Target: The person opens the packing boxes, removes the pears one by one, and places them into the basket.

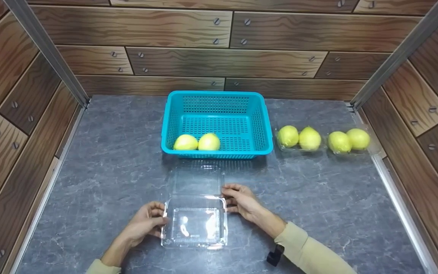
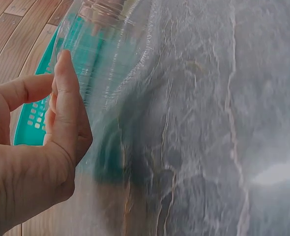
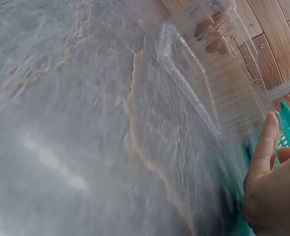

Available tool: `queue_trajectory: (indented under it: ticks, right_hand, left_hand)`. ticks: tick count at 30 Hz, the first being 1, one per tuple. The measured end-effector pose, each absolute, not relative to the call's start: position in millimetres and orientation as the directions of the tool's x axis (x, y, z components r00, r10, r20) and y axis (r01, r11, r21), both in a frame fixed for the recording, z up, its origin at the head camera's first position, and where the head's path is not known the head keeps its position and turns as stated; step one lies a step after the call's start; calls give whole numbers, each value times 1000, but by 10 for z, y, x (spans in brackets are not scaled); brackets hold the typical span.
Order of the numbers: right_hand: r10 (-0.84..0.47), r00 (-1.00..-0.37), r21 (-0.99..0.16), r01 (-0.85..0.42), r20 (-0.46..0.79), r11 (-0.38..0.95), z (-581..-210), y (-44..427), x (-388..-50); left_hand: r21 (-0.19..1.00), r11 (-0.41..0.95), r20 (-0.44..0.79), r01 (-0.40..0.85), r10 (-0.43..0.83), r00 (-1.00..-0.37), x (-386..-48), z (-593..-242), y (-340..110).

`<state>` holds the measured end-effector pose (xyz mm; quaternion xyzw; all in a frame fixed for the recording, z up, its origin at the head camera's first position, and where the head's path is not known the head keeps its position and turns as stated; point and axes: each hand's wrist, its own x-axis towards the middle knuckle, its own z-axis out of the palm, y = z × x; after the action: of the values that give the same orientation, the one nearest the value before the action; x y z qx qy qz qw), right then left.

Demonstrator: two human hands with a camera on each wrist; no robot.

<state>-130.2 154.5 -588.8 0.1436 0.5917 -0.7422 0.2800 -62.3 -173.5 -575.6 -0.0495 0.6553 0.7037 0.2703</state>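
A clear plastic clamshell container (image 1: 195,243) has its lid (image 1: 196,179) folded back toward the basket in the head view. Its left rim is pinched between the thumb and fingers of my left hand (image 1: 145,222). On the opposite side my right hand (image 1: 245,201) grips the rim near the hinge. The left wrist view shows the left hand (image 2: 51,132) against the clear wall. In the right wrist view the right hand (image 3: 273,182) is at the container's corner (image 3: 223,83), partly cut off by the frame. No fruit is in this container.
A turquoise basket (image 1: 264,125) stands beyond the container, with two yellow lemon-like fruits (image 1: 208,142) along its near wall. To its right are two clear containers, each with two such fruits (image 1: 309,139) (image 1: 339,142). Wood-patterned walls (image 1: 177,61) enclose the grey marbled tabletop (image 1: 108,163).
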Motion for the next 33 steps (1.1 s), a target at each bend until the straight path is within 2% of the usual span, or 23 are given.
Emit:
queue_trajectory:
  ticks: [33]
  right_hand:
    - [-290, -796, -793, 588, -532, -159, -5902, 864, -1364]
  left_hand:
    - [883, 101, -470, -459, 156, -869, -511, -5700, -2336]
